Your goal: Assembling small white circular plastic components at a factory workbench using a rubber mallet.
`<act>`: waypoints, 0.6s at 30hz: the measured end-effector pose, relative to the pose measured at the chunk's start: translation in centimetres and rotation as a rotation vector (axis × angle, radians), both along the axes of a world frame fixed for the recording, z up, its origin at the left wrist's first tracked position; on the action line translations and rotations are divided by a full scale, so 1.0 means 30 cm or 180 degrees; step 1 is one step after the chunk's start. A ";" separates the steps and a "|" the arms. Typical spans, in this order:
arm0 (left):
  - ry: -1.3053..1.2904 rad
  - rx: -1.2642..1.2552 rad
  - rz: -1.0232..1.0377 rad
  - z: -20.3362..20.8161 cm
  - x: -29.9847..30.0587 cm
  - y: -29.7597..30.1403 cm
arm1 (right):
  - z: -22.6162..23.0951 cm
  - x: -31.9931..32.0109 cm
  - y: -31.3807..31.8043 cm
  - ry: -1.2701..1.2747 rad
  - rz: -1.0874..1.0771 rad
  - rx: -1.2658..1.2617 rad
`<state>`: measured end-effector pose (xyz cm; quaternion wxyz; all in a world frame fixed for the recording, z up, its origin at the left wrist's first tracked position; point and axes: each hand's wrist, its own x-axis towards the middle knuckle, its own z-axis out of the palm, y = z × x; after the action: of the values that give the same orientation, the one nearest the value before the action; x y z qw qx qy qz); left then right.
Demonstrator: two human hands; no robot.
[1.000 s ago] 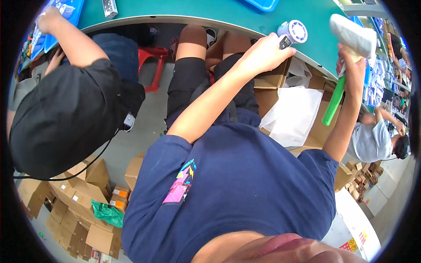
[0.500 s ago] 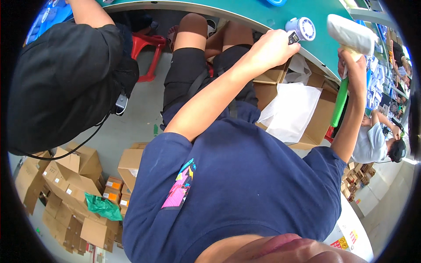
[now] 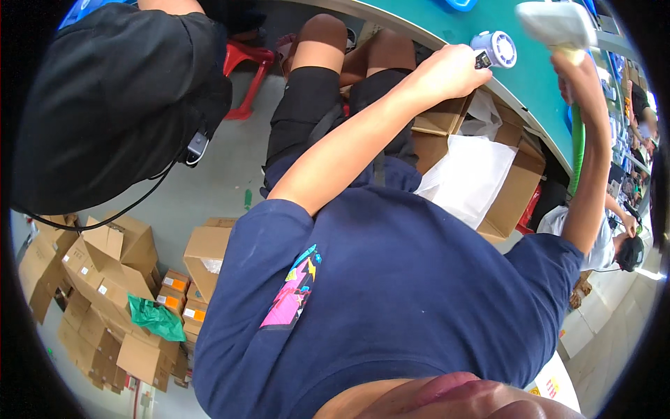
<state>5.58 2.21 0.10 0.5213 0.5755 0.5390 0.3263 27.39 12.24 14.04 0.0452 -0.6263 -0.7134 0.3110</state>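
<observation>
My left hand [image 3: 455, 72] is closed at the table's near edge, around the near side of a pale purple round device [image 3: 500, 49] with a slotted, ring-like face. A small black block with a little display [image 3: 481, 59] shows by its fingertips; whether it belongs to the device, I cannot tell. My right hand [image 3: 574, 80] is raised at the right, wrapped around a mallet just below its thick white head [image 3: 556, 24]. The mallet's green handle [image 3: 578, 150] hangs down behind my wrist. The white head is somewhat blurred and apart from the device.
A green-topped table [image 3: 419, 17] runs along the far side. Below its edge stands an open carton [image 3: 513, 188] with white sheet liner [image 3: 466, 174]. A person in black [image 3: 115, 105] sits close at left, near a red stool [image 3: 246, 80]. Several cartons [image 3: 115, 279] fill the lower left.
My right hand has moved up and to the right with the mallet, whose handle now hangs more upright. My left hand and the device sit slightly farther right in view; the whole view has shifted a little.
</observation>
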 end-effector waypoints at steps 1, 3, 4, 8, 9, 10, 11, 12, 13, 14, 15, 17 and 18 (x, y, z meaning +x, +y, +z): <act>0.0015 0.0002 -0.0014 0.003 0.004 -0.002 | -0.025 -0.029 -0.001 -0.0364 0.0427 -0.0095; 0.0063 0.0049 0.0010 0.013 -0.007 0.007 | -0.001 -0.069 0.026 -0.0411 0.0607 0.0205; -0.0024 -0.0032 0.0065 0.019 -0.006 0.000 | 0.022 -0.084 0.025 -0.0212 0.0533 0.0475; 0.0086 -0.0183 0.0094 0.014 -0.032 -0.023 | -0.052 -0.168 -0.035 -0.0673 0.1633 0.1008; 0.0083 -0.0173 0.0052 0.022 -0.024 -0.015 | -0.009 -0.194 -0.052 -0.0622 0.1438 0.0874; 0.0078 -0.0164 0.0009 0.030 -0.016 -0.006 | 0.040 -0.204 -0.078 -0.0905 0.1246 0.1062; 0.0072 -0.0035 0.0032 0.026 -0.008 -0.010 | 0.070 -0.214 -0.105 -0.1148 0.1110 0.1225; 0.0057 -0.0032 0.0025 0.025 0.003 -0.003 | 0.076 -0.211 -0.136 -0.0926 0.0899 0.1358; 0.0094 0.0005 -0.0006 0.024 0.015 0.007 | 0.060 -0.199 -0.157 -0.0971 0.1054 0.1296; 0.0161 0.0018 -0.0014 0.020 0.005 0.005 | 0.040 -0.214 -0.179 -0.0976 0.1230 0.1219; 0.0167 -0.0011 -0.0060 0.013 -0.005 0.005 | 0.031 -0.245 -0.203 -0.1098 0.1044 0.1055; 0.0119 -0.0026 0.0033 0.006 -0.028 -0.014 | 0.043 -0.266 -0.257 -0.1139 0.0936 0.1231; 0.0044 -0.0014 0.0078 0.011 -0.027 -0.018 | 0.057 -0.263 -0.280 -0.1217 0.0780 0.1418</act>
<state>4.76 1.68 0.42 0.5149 0.5699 0.5503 0.3274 19.51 3.85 15.74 0.0087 -0.5576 -0.8297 0.0269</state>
